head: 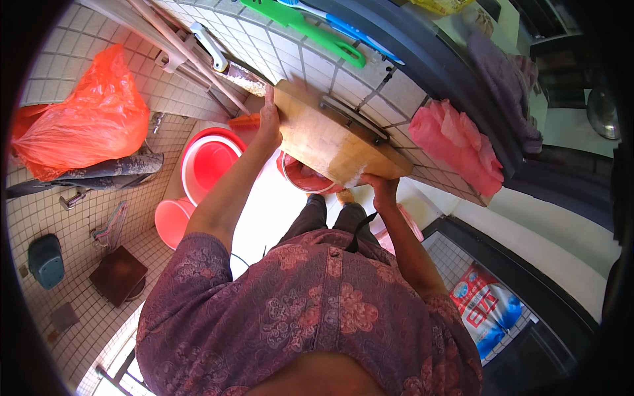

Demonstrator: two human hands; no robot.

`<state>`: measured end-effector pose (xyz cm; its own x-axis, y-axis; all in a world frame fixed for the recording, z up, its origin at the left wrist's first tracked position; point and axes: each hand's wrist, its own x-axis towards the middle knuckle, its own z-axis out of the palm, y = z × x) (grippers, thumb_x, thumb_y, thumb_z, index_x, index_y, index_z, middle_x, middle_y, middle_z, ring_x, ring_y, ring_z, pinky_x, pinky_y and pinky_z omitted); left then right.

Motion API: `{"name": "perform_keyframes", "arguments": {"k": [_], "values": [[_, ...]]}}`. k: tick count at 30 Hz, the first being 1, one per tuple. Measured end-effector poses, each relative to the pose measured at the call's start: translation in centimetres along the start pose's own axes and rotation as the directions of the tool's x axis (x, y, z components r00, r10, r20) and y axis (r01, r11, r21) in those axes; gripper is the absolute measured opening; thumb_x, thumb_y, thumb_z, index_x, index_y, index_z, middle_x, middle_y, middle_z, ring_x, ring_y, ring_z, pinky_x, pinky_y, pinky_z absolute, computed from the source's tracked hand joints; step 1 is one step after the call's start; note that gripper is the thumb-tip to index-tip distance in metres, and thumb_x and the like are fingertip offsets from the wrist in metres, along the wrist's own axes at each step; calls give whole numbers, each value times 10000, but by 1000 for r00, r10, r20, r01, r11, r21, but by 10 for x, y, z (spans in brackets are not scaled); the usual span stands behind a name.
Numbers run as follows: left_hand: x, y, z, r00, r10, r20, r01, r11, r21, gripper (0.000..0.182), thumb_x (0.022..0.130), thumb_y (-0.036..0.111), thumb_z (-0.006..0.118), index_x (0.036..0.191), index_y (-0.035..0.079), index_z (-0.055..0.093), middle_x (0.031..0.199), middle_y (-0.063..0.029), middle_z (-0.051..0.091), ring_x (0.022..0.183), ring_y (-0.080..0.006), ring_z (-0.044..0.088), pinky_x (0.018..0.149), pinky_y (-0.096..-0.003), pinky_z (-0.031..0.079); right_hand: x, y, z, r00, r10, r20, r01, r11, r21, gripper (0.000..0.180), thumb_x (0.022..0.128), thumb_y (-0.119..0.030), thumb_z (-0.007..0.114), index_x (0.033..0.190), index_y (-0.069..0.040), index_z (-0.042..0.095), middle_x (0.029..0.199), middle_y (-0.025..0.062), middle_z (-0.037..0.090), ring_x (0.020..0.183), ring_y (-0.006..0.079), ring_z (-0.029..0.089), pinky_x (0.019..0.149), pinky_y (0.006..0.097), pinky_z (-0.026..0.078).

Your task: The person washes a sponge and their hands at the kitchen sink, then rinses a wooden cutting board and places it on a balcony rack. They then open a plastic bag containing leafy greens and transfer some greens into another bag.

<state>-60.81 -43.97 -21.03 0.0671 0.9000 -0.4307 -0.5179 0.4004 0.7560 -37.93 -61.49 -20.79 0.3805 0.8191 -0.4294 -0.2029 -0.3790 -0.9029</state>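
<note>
A thick wooden cutting board (317, 128) is held tilted in front of the tiled wall, with a pale worn patch near its right end. My left hand (270, 119) grips its left edge, thumb pointing up. At the lower right edge, my right hand (382, 189) has hold of the board. Behind the board's upper edge runs a dark metal bar (354, 119) fixed to the wall; whether the board touches it I cannot tell. A blade with a white handle (210, 47) hangs close to my left hand. Under the board is a bin with a red plastic liner (304, 175).
A green utensil (307, 27), a blue-handled brush (351, 32) and a pink cloth or glove (455, 146) hang along the wall. On the left are a red plastic bag (99, 119), a red-and-white bucket (213, 161) and a pink bucket (173, 220). A printed packet (488, 307) lies at lower right.
</note>
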Motion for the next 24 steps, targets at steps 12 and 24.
{"name": "perform_keyframes", "arguments": {"k": [12,24], "values": [[-8,5,12,988,106,-109,-93,989,119,684,830,629,368,1083,21,552,1010,-44,582,890,-146,551,797,-263,441,9,17,0,1000,-5,-6,5,998,57,437,544,33,699,955,5,553,901,76,584,817,202,569,709,305,468],[5,-7,3,941,173,-291,-196,979,-52,673,841,604,362,893,-20,610,847,-80,605,761,-169,564,703,-270,455,21,30,-4,995,-54,80,59,996,-62,348,572,24,676,899,6,561,841,69,585,753,187,558,693,302,456]]}}
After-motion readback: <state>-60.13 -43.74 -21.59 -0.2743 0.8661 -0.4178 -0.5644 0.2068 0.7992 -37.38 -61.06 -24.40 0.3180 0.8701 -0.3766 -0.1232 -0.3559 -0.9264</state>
